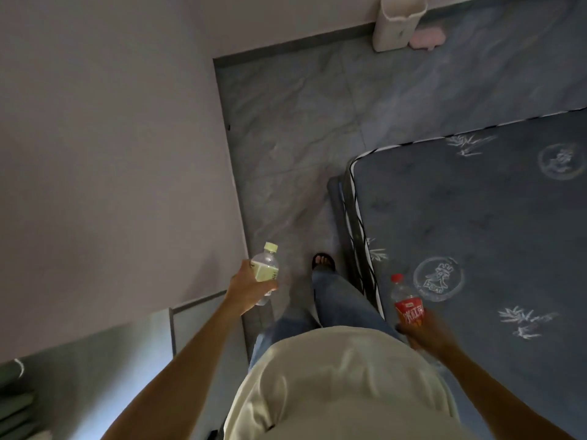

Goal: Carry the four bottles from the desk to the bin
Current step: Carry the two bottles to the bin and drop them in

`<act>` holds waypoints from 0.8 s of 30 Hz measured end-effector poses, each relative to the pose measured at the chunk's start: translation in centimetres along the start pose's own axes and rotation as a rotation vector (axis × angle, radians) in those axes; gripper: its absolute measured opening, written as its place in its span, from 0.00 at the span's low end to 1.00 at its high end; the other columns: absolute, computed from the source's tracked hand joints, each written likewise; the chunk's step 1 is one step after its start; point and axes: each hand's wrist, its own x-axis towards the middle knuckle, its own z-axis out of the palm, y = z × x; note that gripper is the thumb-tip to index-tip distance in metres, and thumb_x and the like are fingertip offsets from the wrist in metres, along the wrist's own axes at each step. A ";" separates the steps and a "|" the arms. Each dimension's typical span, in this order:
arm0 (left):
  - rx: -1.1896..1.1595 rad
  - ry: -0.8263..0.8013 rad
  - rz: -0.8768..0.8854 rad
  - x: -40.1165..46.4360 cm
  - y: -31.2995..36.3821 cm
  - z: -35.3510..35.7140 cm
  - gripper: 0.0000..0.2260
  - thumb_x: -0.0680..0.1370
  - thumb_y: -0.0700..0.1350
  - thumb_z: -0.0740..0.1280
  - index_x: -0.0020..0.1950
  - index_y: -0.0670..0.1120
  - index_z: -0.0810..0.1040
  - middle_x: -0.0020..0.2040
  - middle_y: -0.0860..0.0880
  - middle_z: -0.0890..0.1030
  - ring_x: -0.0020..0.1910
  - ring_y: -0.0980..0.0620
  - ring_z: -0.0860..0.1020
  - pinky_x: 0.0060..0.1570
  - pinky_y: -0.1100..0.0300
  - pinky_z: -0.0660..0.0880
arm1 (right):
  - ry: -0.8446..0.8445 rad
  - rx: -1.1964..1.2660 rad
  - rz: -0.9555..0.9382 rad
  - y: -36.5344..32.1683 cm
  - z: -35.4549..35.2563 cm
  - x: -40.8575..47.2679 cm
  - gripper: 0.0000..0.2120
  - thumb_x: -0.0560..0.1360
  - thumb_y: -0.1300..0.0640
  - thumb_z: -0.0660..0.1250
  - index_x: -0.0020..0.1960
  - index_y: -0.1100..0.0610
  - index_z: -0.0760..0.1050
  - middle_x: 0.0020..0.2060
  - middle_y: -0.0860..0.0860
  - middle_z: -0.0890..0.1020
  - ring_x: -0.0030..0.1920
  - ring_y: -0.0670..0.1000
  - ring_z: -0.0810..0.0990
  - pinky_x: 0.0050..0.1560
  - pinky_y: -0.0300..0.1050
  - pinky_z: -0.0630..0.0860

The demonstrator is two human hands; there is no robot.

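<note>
My left hand [246,289] grips a clear bottle with a pale yellow cap and label [266,268], held upright over the floor beside the wall. My right hand [427,333] grips a bottle with a red cap and red label [406,304], held upright above the edge of the mattress. A white bin [395,25] stands on the floor far ahead against the wall. No other bottles are in view.
A grey patterned mattress [476,217] fills the right side. A white wall [111,154] runs along the left. Between them lies a narrow strip of grey tiled floor [286,138], with my sandalled foot [323,261] on it. A pink thing [427,39] lies beside the bin.
</note>
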 end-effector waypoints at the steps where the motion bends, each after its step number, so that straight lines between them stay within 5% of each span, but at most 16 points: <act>1: 0.002 0.008 -0.016 0.7 0.6 -0.4 0.28 0.68 0.48 0.81 0.61 0.50 0.69 0.49 0.51 0.79 0.42 0.56 0.78 0.32 0.65 0.71 | -0.001 -0.008 -0.022 -1.6 -1.0 1.4 0.16 0.68 0.56 0.80 0.49 0.62 0.78 0.32 0.52 0.83 0.31 0.52 0.82 0.38 0.50 0.81; 5: -0.004 0.063 -0.092 2.4 2.2 -2.4 0.34 0.68 0.50 0.82 0.68 0.47 0.69 0.56 0.46 0.79 0.50 0.45 0.79 0.41 0.57 0.76 | -0.003 -0.048 -0.082 -10.2 -5.0 6.2 0.23 0.68 0.49 0.79 0.57 0.57 0.76 0.39 0.50 0.82 0.37 0.49 0.82 0.36 0.40 0.74; 8: 0.043 0.074 -0.156 3.6 2.5 -4.0 0.39 0.68 0.54 0.82 0.72 0.44 0.68 0.59 0.44 0.79 0.56 0.42 0.79 0.53 0.51 0.77 | -0.047 -0.025 -0.130 -17.2 -7.0 9.7 0.28 0.69 0.48 0.78 0.64 0.57 0.74 0.51 0.56 0.82 0.47 0.55 0.83 0.46 0.48 0.80; 11: 0.093 0.048 -0.202 5.3 2.7 -5.8 0.41 0.69 0.56 0.81 0.74 0.41 0.66 0.65 0.41 0.78 0.62 0.40 0.79 0.58 0.52 0.74 | -0.022 -0.008 -0.181 -23.8 -8.9 12.8 0.28 0.68 0.47 0.79 0.62 0.57 0.75 0.50 0.57 0.83 0.48 0.57 0.84 0.53 0.57 0.83; 18: 0.090 0.014 -0.239 13.2 7.8 -12.7 0.37 0.69 0.51 0.82 0.71 0.41 0.69 0.63 0.39 0.80 0.59 0.38 0.80 0.54 0.52 0.76 | 0.029 -0.011 -0.170 -35.5 -12.0 18.3 0.32 0.66 0.47 0.80 0.65 0.56 0.73 0.50 0.56 0.83 0.49 0.58 0.83 0.54 0.56 0.81; 24: 0.095 -0.029 -0.142 21.8 18.9 -18.5 0.32 0.66 0.51 0.80 0.65 0.46 0.70 0.56 0.44 0.79 0.51 0.43 0.79 0.44 0.56 0.74 | 0.031 0.076 -0.048 -38.8 -13.6 19.9 0.32 0.68 0.48 0.80 0.67 0.56 0.72 0.54 0.56 0.81 0.52 0.57 0.81 0.56 0.56 0.80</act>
